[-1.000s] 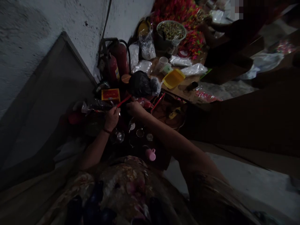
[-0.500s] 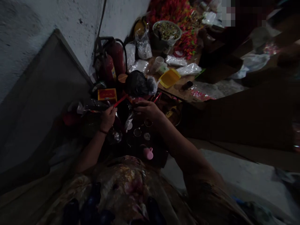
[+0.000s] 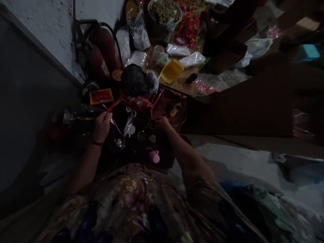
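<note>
My left hand [image 3: 101,127], with a bracelet at the wrist, is closed on a red strip [image 3: 115,103]. Below the strip hangs a crinkled clear plastic piece [image 3: 129,118]; whether the two are joined is too dark to tell. To the right, my right hand [image 3: 162,123] has its fingers drawn together at the edge of a dark cup with a round rim [image 3: 151,124]. Around it on the dark table stand another ring-rimmed cup [image 3: 141,135], a pale round cup [image 3: 131,130], a small clear disc-like piece [image 3: 152,138] and a pink mug [image 3: 154,156] on its side.
Fire extinguishers [image 3: 101,54] stand by the wall at left. Farther back are a black bag [image 3: 135,80], a yellow tray [image 3: 172,71], a filled bucket [image 3: 164,25] and clear packets [image 3: 177,50]. Another person's arm [image 3: 220,20] reaches in at upper right. A red-and-yellow box [image 3: 101,96] sits near my left hand.
My right hand has moved down from beside the red strip to the round-rimmed cup. The clear plastic now shows spread open. My left hand keeps the strip; the whole view has shifted.
</note>
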`<move>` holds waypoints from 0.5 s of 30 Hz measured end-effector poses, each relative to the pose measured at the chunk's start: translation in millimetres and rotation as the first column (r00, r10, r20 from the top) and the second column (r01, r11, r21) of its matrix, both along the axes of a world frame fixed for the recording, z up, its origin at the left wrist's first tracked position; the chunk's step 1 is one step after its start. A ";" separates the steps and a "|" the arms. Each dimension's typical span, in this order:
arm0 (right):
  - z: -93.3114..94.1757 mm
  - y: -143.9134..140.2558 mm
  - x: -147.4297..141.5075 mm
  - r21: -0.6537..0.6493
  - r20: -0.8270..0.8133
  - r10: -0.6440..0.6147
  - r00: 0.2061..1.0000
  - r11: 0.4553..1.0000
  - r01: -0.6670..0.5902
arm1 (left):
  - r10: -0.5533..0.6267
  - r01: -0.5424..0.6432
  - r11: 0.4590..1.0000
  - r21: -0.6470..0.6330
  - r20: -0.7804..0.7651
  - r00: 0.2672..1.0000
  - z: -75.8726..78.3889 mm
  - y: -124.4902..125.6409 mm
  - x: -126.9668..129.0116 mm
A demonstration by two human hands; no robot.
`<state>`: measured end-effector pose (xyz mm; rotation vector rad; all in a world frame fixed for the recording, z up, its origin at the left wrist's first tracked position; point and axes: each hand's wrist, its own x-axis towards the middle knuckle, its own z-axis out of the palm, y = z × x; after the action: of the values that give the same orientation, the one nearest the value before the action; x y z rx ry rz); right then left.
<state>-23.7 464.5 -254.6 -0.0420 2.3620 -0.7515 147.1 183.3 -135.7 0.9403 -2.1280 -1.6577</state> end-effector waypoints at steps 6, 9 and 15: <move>-44.7 -2.2 7.4 0.214 -0.020 0.157 0.987 0.965 -0.149 | -0.009 0.009 1.000 -0.006 0.039 0.999 -3.4 -1.7 4.5; -53.3 -6.6 8.8 0.241 -0.018 0.237 0.971 0.944 -0.226 | -0.012 0.013 1.000 -0.014 0.053 0.999 -2.8 -0.8 4.9; -60.8 -17.4 8.3 0.254 -0.004 0.355 0.935 0.905 -0.343 | -0.038 0.039 0.999 -0.006 0.041 0.998 -0.6 2.0 4.9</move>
<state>-15.4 447.2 -315.5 -0.3709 2.3855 -0.2800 152.0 185.3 -136.3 0.9454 -2.1905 -1.6618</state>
